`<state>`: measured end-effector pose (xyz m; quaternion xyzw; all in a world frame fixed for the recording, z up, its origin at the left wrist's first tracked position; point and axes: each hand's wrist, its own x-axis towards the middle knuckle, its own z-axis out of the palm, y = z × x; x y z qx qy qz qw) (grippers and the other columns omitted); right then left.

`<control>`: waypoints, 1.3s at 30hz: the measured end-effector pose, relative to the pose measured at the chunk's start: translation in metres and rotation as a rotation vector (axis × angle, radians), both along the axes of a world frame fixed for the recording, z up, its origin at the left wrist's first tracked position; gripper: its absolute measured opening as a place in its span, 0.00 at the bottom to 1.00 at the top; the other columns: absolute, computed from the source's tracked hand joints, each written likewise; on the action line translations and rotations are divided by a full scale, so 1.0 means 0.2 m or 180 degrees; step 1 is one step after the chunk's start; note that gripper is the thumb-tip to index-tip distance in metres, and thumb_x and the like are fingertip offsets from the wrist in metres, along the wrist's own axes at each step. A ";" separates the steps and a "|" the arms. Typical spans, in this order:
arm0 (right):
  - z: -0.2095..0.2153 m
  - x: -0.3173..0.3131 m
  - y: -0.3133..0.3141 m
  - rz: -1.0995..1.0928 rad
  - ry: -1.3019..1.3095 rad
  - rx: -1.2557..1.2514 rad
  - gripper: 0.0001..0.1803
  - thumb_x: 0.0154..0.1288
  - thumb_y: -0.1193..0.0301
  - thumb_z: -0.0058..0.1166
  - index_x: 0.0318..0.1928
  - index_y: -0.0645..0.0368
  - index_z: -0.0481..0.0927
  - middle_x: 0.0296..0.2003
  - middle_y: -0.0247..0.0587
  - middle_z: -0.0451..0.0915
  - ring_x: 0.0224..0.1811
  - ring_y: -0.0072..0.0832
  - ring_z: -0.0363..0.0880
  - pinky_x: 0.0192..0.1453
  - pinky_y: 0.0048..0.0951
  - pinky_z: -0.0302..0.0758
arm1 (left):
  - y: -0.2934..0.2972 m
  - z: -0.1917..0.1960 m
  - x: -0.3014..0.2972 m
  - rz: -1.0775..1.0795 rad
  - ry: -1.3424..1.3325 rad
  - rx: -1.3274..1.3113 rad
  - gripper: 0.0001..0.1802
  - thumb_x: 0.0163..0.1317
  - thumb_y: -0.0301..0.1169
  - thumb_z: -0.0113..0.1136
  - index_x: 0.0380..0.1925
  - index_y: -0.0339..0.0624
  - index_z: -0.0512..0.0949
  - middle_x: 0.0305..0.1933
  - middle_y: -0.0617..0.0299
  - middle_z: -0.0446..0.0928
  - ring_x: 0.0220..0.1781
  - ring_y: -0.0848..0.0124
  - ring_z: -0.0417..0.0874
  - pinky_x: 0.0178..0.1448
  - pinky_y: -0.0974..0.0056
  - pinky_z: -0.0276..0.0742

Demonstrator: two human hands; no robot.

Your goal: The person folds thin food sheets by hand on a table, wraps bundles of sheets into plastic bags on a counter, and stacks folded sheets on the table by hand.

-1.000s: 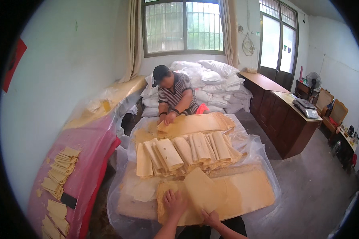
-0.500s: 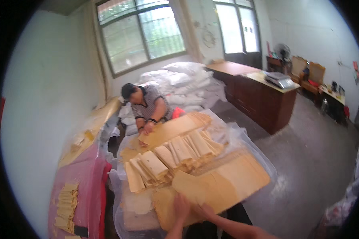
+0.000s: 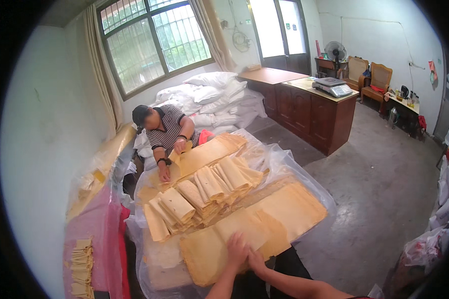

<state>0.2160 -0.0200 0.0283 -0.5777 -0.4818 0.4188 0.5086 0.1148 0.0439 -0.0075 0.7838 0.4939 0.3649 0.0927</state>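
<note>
A stack of thin yellow sheets point(image 3: 304, 209), like dried bean curd skin, lies along the near side of the table. My left hand point(image 3: 238, 248) rests on the top sheet point(image 3: 242, 230) near its left part, fingers extended over the surface. Close beside it, my right hand point(image 3: 256, 261) is at the sheet's near edge, its fingers together and apparently pinching that edge; the fingertips are partly hidden. Beyond the stack lies a row of folded sheet rolls point(image 3: 209, 184), overlapping one another.
Across the table a person point(image 3: 167, 132) handles sheets at another stack point(image 3: 207, 155). Clear plastic point(image 3: 309, 174) covers the tabletop. Left stands a pink-covered surface point(image 3: 92, 219) with small folded pieces point(image 3: 82, 264). White sacks point(image 3: 204, 97), a brown counter point(image 3: 304, 112) and a scale point(image 3: 333, 87) are farther back.
The view has shifted, so the table sits further left. My hands have come closer together, and the top sheet's left end lies flatter. The person opposite has raised one hand with a piece of sheet.
</note>
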 end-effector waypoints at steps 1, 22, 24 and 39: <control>-0.01 0.00 -0.01 0.0061 -0.0376 -0.0024 0.24 0.73 0.57 0.41 0.60 0.59 0.75 0.46 0.63 0.80 0.50 0.56 0.79 0.53 0.48 0.73 | 0.01 -0.03 -0.01 0.0017 -0.0043 -0.0043 0.29 0.60 0.39 0.59 0.61 0.40 0.71 0.66 0.45 0.66 0.69 0.45 0.64 0.74 0.46 0.56; 0.37 0.01 -0.07 0.2936 -0.2749 0.0587 0.36 0.63 0.52 0.56 0.68 0.54 0.65 0.66 0.47 0.68 0.71 0.44 0.63 0.72 0.50 0.56 | -0.50 -0.13 -0.34 0.1357 -0.4682 -0.2503 0.20 0.63 0.30 0.61 0.54 0.37 0.74 0.53 0.57 0.76 0.55 0.67 0.77 0.59 0.59 0.74; 0.36 0.10 -0.07 0.2711 -0.3185 0.0533 0.37 0.62 0.51 0.58 0.68 0.50 0.65 0.68 0.46 0.64 0.73 0.45 0.58 0.73 0.54 0.53 | -0.47 -0.24 -0.36 0.1453 -0.4578 -0.2321 0.20 0.66 0.35 0.57 0.55 0.37 0.74 0.51 0.57 0.77 0.52 0.65 0.79 0.56 0.60 0.76; 0.04 0.59 0.07 0.2200 -0.3701 0.1461 0.32 0.55 0.63 0.59 0.63 0.44 0.70 0.67 0.37 0.65 0.72 0.38 0.60 0.71 0.54 0.57 | -0.51 -0.08 -0.32 0.1801 -0.3641 -0.1933 0.27 0.62 0.33 0.62 0.60 0.37 0.71 0.57 0.56 0.74 0.52 0.63 0.77 0.55 0.59 0.75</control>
